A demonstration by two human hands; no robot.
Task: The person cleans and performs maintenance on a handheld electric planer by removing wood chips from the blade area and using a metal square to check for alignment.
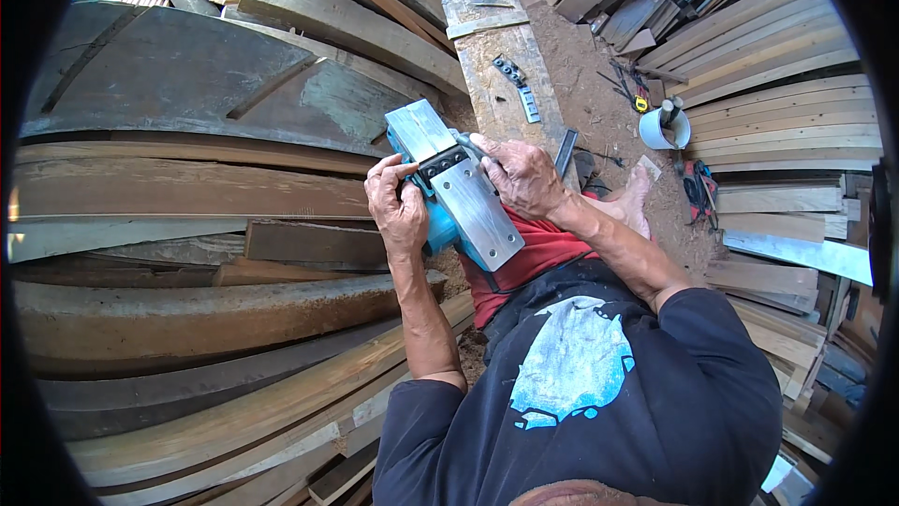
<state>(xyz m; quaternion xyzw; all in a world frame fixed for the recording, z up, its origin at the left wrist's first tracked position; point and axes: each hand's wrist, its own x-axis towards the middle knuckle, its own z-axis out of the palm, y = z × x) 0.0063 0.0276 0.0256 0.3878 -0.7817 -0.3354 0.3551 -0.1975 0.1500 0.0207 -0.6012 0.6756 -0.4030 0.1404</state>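
Note:
A blue electric hand planer point(480, 213) lies sole-up over my lap, its metal sole plates facing me. The dark cutter drum point(442, 165), with several bolt heads, shows in the gap between the plates. My left hand point(398, 202) grips the planer's left side, its fingers bent at the drum's end. At the drum's other end my right hand point(524, 178) is closed, with a small grey piece at its fingertips that I cannot make out. Ahead on a narrow wooden board point(487, 33) lie a dark bolted strip point(508, 70) and a light metal strip point(530, 103).
Stacked planks point(187, 190) crowd the left side, with more boards point(777, 122) piled at the right. A white bucket point(661, 136) with handles sticking out stands on the sawdust-covered floor, beside a yellow tape measure point(641, 103) and a red-and-black tool point(699, 190). My bare foot point(634, 202) rests nearby.

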